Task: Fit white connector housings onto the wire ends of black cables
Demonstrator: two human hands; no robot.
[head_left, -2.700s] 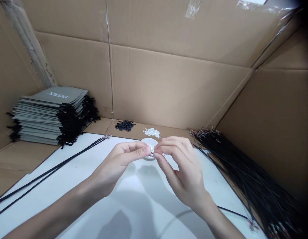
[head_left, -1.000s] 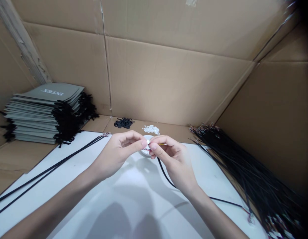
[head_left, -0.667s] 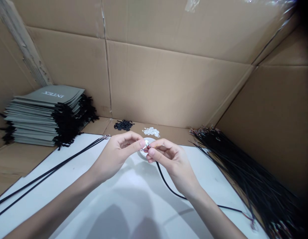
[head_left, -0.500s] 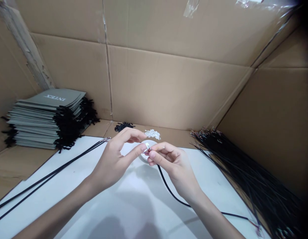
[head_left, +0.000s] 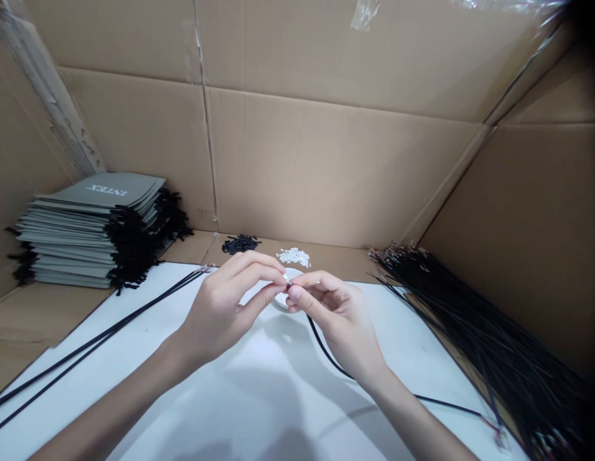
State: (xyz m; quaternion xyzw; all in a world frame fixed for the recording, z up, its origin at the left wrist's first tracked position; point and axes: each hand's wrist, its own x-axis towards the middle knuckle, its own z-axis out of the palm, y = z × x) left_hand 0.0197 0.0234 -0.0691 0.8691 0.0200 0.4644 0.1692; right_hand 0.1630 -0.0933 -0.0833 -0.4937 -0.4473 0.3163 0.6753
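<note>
My right hand (head_left: pixel 345 320) pinches a black cable (head_left: pixel 321 339) close to its stripped end. From there the cable curves down and passes under my right wrist to a frayed end at the lower right. Thumb and forefinger of my left hand (head_left: pixel 225 304) are closed on a small white piece (head_left: pixel 286 277) at the thin wires of that cable end. The fingertips of both hands nearly meet and hide most of the wires. Behind them a white round dish (head_left: pixel 280 306) is partly covered by my fingers.
A pile of short black tubes (head_left: pixel 240 244) and a pile of small white pieces (head_left: pixel 294 257) lie at the back. Grey INTEX sheets (head_left: pixel 71 237) are stacked at left, near several black cables (head_left: pixel 109 330). A large black cable bundle (head_left: pixel 460 320) lies right. Cardboard walls (head_left: pixel 345 166) enclose the white tabletop (head_left: pixel 230 397).
My left forefinger has come down to meet the thumb, closing on the small white piece that showed more openly before. The right hand keeps its pinch on the cable and has shifted slightly.
</note>
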